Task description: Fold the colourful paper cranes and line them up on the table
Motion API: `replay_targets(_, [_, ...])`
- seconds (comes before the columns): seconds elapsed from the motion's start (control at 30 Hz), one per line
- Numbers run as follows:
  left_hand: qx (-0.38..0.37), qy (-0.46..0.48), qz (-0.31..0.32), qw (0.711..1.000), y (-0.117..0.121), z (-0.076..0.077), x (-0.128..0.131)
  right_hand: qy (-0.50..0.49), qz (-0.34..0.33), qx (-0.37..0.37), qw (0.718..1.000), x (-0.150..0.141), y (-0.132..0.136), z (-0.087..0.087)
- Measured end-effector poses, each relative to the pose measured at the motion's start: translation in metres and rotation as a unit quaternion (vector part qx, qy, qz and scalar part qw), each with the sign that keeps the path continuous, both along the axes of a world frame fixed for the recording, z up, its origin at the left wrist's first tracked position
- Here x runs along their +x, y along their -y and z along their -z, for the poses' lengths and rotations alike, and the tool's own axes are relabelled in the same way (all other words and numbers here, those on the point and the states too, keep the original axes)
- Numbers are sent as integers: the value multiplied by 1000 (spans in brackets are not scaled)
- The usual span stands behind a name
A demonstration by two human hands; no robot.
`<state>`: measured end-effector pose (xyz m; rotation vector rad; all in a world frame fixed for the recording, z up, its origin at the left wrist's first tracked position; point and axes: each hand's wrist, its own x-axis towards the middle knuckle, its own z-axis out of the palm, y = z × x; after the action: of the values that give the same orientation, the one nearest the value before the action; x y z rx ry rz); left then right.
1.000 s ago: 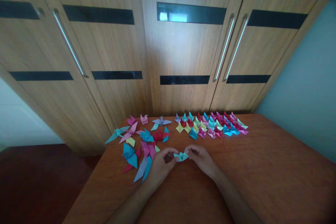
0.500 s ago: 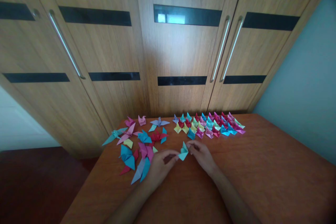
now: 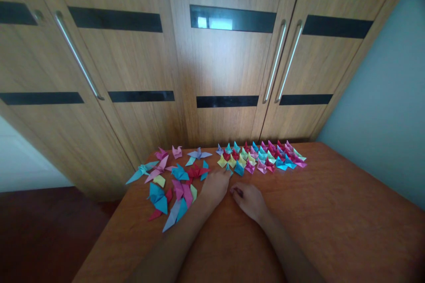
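Observation:
My left hand (image 3: 216, 187) reaches forward, its fingertips pinched on a small pale green origami crane (image 3: 228, 168) at the left end of the front row. The hand covers part of that crane. Just to its right stands a blue folded crane (image 3: 239, 168). My right hand (image 3: 248, 199) rests nearer to me on the table, fingers curled together, with nothing showing in them. Beyond both hands, several folded cranes in pink, red, yellow and blue, such as a magenta one (image 3: 249, 166), stand in close rows.
Left of my arm lies a loose spread of paper cranes, among them a blue one (image 3: 158, 197), a magenta one (image 3: 182, 191) and a red one (image 3: 196, 170). The wooden table (image 3: 315, 221) meets a wardrobe (image 3: 226, 128) with metal handles. A pale wall (image 3: 375, 110) rises at right.
My left hand has carried the pale green crane forward to the front row's left end. My right hand has come away from it, drawn back slightly and curled its fingers. The view has shifted slightly.

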<state>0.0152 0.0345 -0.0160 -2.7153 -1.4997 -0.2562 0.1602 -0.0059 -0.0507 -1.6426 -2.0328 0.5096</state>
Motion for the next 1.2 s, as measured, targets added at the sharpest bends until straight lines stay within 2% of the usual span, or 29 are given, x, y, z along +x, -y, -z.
replay_targets(0.5, [-15, -33, -42, 998, -13, 6, 12, 8, -11, 22, 1000, 1, 1, 0])
replay_targets(1.2, [-25, -12, -49, 998, -16, 10, 13, 32, -12, 1, 999, 1, 2, -5])
